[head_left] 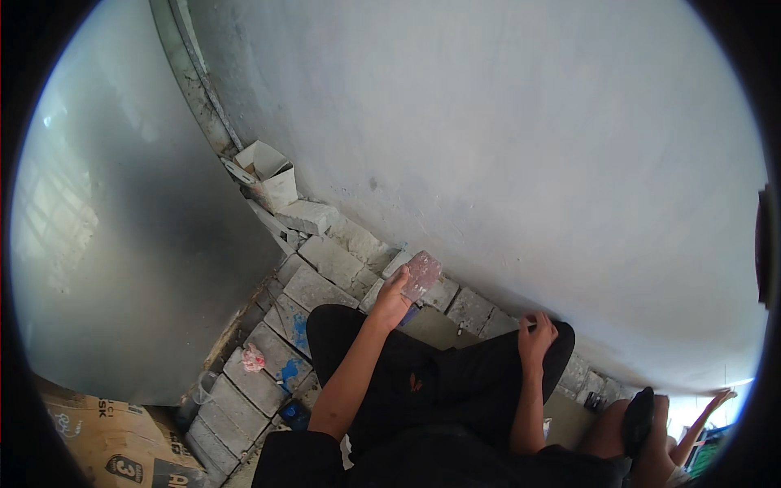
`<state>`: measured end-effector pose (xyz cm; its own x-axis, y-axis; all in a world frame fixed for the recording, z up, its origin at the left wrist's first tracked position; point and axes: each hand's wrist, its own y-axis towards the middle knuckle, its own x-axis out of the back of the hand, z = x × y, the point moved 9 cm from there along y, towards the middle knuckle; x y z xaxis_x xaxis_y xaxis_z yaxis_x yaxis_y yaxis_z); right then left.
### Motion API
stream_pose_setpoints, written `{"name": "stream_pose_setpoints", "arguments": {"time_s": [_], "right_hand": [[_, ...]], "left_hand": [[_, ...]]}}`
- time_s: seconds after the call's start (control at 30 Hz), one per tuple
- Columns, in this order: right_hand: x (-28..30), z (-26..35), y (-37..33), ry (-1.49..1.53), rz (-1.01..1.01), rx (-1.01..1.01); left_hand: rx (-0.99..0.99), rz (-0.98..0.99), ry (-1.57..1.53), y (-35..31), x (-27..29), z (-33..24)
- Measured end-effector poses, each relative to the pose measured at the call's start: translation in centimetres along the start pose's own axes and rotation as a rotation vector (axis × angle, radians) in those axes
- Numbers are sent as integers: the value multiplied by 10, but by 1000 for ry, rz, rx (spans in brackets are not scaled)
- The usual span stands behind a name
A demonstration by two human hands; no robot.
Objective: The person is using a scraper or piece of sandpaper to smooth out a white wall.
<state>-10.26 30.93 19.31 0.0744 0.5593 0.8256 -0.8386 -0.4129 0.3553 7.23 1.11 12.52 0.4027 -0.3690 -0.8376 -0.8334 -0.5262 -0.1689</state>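
Observation:
My left hand (392,301) is closed on a flat reddish piece of sandpaper (421,276) dusted with white. It is held out past my left knee, a little in front of the pale wall (488,163). My right hand (537,337) rests by my right knee, its fingers loosely bent with a gap beside the thumb. Nothing shows in it. Black trousers (439,374) cover my crossed legs between the two hands.
Grey paving blocks (260,370) run along the wall's foot, some stained blue. A white open box (272,172) stands in the corner. On the left are a shiny metal panel (146,244), a crumpled pink-white wad (253,358) and a cardboard box (122,443). Another person's legs (606,431) show at right.

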Motion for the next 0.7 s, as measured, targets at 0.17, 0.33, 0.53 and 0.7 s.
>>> {"name": "stream_pose_setpoints", "arguments": {"time_s": [0.17, 0.33, 0.53, 0.7], "right_hand": [[-77, 98, 8, 992, 638, 70], [-135, 125, -65, 1613, 1320, -337], [-142, 102, -79, 1498, 1321, -603], [-169, 79, -47, 1186, 854, -201]], "left_hand": [[70, -64, 395, -44, 4, 31], [-9, 76, 884, -46, -19, 65], [-173, 144, 1029, -22, -40, 57], [-723, -50, 1564, 21, -29, -10]]}}
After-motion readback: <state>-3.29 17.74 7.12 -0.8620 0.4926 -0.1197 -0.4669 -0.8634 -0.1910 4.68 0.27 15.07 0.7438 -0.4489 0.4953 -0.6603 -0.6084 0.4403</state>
